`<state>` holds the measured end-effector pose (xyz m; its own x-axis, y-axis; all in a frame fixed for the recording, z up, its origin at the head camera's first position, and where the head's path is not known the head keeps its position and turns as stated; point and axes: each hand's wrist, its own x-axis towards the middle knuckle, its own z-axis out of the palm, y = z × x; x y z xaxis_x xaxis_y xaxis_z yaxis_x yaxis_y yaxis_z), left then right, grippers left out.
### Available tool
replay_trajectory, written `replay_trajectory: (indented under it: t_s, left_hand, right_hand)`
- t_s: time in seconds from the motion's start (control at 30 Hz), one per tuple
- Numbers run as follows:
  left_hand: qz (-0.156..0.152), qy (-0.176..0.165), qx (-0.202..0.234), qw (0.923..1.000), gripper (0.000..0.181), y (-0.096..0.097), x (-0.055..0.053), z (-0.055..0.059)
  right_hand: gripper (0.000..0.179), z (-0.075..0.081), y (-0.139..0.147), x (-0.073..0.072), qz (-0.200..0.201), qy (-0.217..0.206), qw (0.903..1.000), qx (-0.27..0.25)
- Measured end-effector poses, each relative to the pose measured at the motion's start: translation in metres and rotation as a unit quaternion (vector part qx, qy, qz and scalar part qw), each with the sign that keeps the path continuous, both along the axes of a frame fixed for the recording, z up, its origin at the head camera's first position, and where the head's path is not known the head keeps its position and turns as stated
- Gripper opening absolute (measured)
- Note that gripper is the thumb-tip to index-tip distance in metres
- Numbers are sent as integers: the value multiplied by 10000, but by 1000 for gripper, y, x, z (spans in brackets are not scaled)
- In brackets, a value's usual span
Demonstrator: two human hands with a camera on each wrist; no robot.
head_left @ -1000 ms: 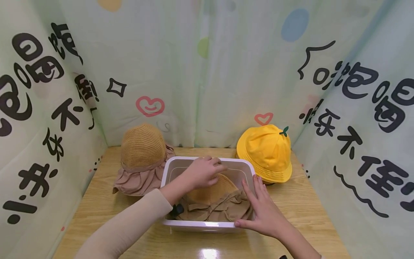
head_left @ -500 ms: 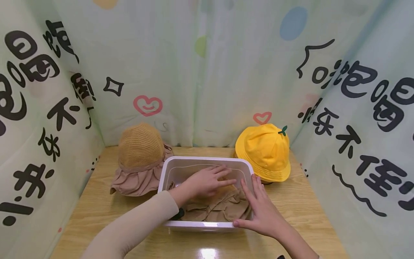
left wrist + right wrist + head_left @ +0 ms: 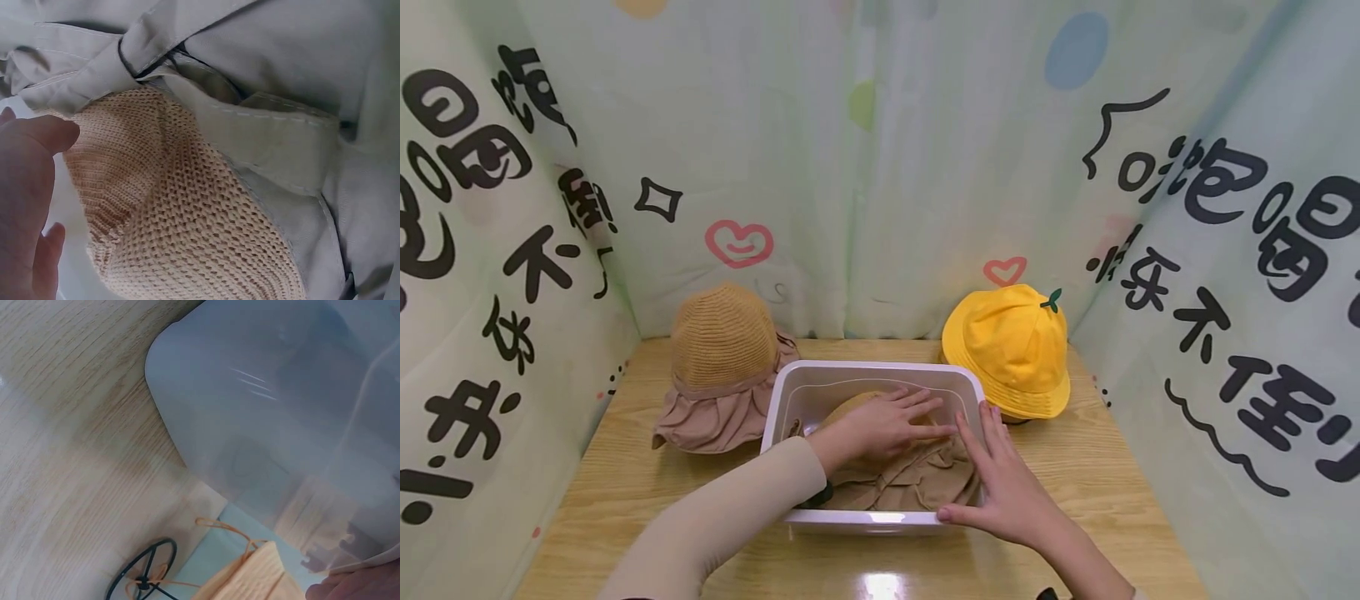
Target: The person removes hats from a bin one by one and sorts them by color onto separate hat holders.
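In the head view, a white plastic tub point(image 3: 880, 518) holds a sun hat point(image 3: 910, 483) with a straw crown and a brown cloth brim. My left hand point(image 3: 887, 423) reaches into the tub, fingers spread and nearly straight over the crown, hiding part of it. The left wrist view shows the woven crown point(image 3: 187, 206) close up, the cloth tie across it, and my left fingertips near its edge. My right hand point(image 3: 1011, 487) rests on the tub's right side, thumb on the near rim, fingers extended along the right rim. The right wrist view shows the tub's outer wall point(image 3: 250, 412).
A straw hat with a pinkish cloth flap point(image 3: 726, 367) stands behind left of the tub. Behind right is a yellow bucket hat point(image 3: 1011, 354) with a green sprout. A black wire ring point(image 3: 142, 575) lies beside an orange cord. Printed curtains point(image 3: 820, 183) surround the wooden table point(image 3: 1075, 467).
My left hand has moved down and slightly right, from above the tub's far side to lower over the hat crown, its fingers straightening. My right hand has stayed at the tub's rim.
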<state>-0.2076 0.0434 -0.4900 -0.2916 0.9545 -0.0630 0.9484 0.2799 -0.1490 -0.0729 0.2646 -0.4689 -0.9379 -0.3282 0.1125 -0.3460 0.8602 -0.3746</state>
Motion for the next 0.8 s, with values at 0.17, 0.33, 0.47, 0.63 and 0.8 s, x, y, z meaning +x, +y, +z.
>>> replay_trajectory:
  t_s: [0.17,0.33,0.47,0.63,0.8]
  left_hand:
    - [90,-45,-127,9999,63,2,-1,-5]
    - [205,-169,-279,9993,68,2,-2,-11]
    - [245,-168,-313,9991,72,2,-2,-12]
    - [219,-310,125,9992,65,1,-2,-9]
    - [248,-250,545,9979,68,-3,-5,-6]
  right_hand:
    - [123,-1,0,0,2,-36,10000,-30]
    - [124,-1,0,0,6,5,10000,-25]
    - [124,0,0,1,13,26,10000,-26]
    - [124,0,0,0,19,5,10000,-32]
    - [123,0,-1,0,-37,-39,10000,-53]
